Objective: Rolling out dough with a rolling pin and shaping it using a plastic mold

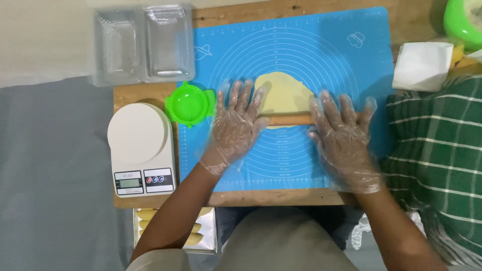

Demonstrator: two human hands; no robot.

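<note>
Two gloved hands press flat on one wooden rolling pin [288, 119]. Left of the left hand [236, 125]: white kitchen scale [140, 145], green dumpling press [190, 104]. Left grip: fingers spread wide, palm on the pin's end. Between the grips: pale dough sheet [282, 93] under the pin, on the blue mat [331, 55]. Right hand [344, 140]: fingers spread, flat on the other end.

This looks like a home kitchen spot for baking. A blue baking mat [321, 55] lies on a wooden worktop [150, 93], with flat yellow dough [283, 93] and a rolling pin [288, 120] on it. A white kitchen scale [140, 148] and a green dumpling press [190, 104] sit beside it.
</note>
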